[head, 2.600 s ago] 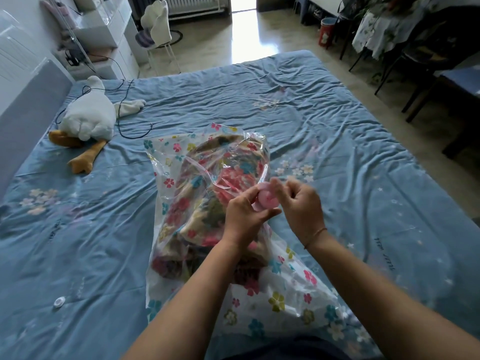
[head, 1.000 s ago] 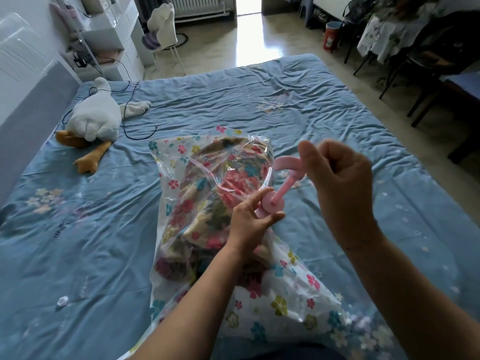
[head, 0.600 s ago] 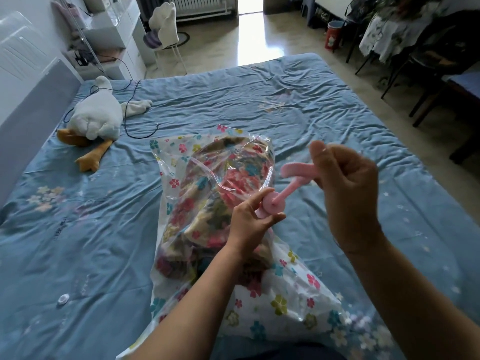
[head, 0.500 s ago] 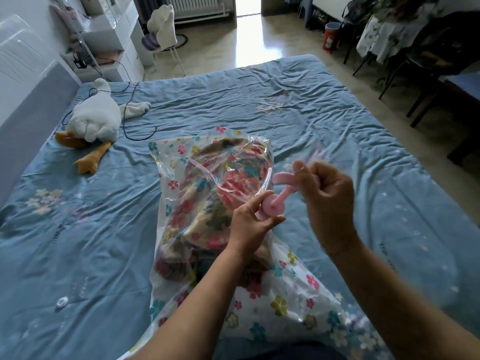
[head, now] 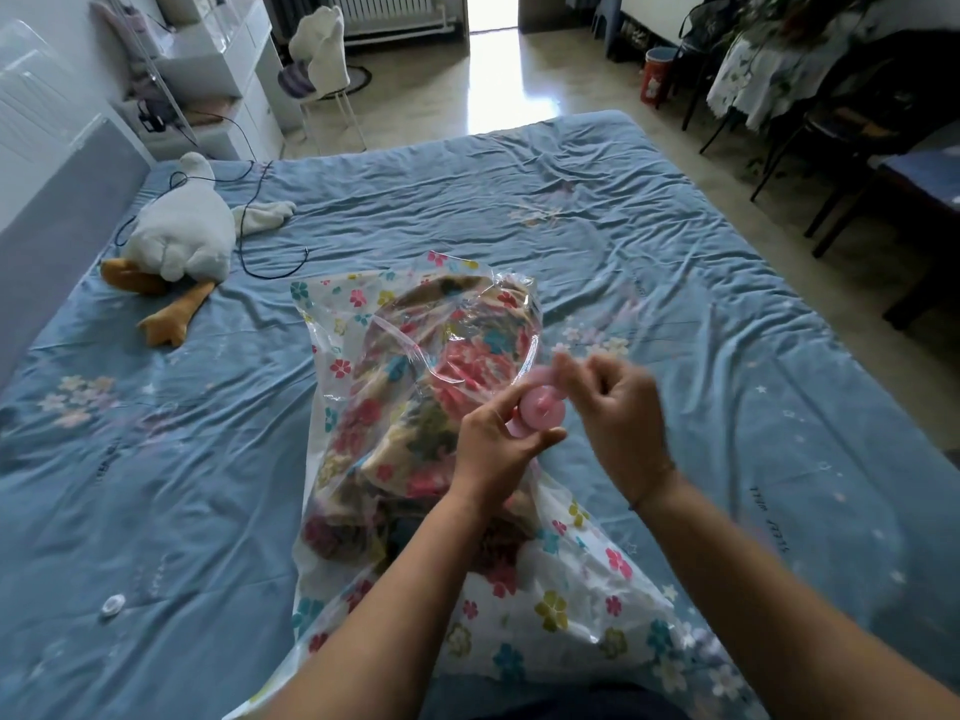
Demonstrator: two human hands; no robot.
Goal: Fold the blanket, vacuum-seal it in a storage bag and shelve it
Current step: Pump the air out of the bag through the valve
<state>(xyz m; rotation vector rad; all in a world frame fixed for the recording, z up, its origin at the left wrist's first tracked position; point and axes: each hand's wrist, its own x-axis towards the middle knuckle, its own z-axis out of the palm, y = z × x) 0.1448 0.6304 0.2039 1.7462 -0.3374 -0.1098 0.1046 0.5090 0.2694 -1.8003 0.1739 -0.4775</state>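
Observation:
A clear storage bag [head: 524, 605] printed with coloured flowers lies on the blue bed [head: 649, 241]. The folded floral blanket [head: 415, 407] shows through its plastic. My left hand [head: 498, 449] grips the pink round base of a small hand pump [head: 540, 413] on the bag. My right hand [head: 618, 413], blurred with motion, holds the pump's pink handle, pushed down close to the base. The bag's near end spreads out towards me under my forearms.
A white plush goose [head: 182, 241] with orange feet and a black cable [head: 260, 252] lie at the bed's left. A small white cap [head: 112, 606] sits on the sheet near left. White shelves [head: 218, 80], a chair [head: 324, 70] and dark furniture [head: 883, 122] stand beyond the bed.
My right hand drew the pink handle up and away from the pump base, then pushed it back down to the base. My left hand kept its hold on the base.

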